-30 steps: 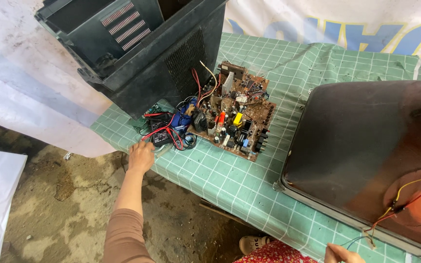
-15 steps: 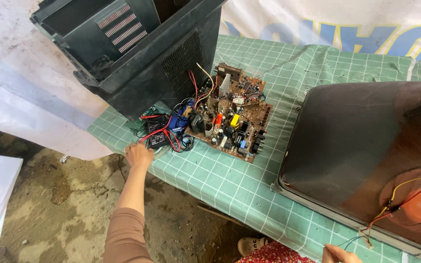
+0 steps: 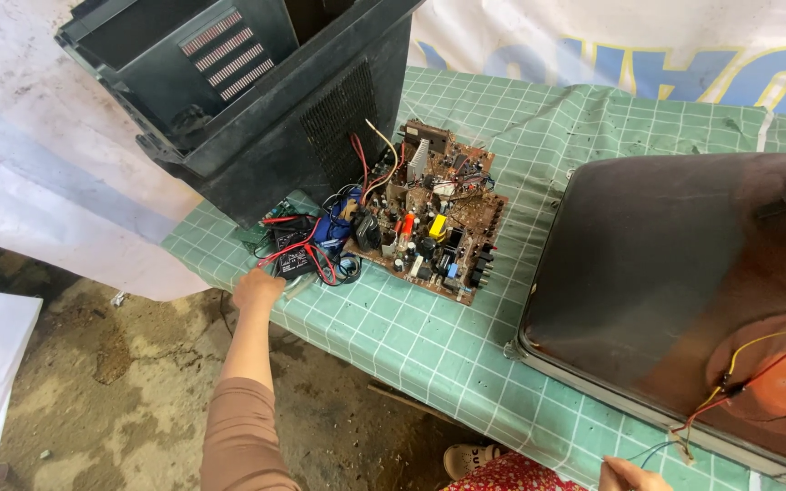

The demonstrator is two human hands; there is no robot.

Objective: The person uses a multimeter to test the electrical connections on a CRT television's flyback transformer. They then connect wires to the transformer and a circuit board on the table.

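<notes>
My left hand (image 3: 257, 288) reaches across the near table edge, its knuckles toward me and its fingers curled against a small black part with red wires (image 3: 296, 258). That part lies beside a brown circuit board (image 3: 433, 216) crowded with components. Only the top of my right hand (image 3: 631, 475) shows at the bottom edge. A thin bluish wire (image 3: 655, 448) runs from it to the coloured wires (image 3: 737, 382) on the back of a picture tube (image 3: 675, 264). What either hand's fingers hold is hidden.
A black plastic television shell (image 3: 256, 100) stands open at the table's back left, touching the board's wires. A green gridded mat (image 3: 411, 336) covers the table. Bare dirt floor (image 3: 111, 382) and white sheeting (image 3: 29, 200) lie to the left. A sandalled foot (image 3: 468, 457) shows below.
The view has shifted slightly, so the picture tube shows a little more. My left hand stays at the black part by the table edge, and my right hand stays low at the wires.
</notes>
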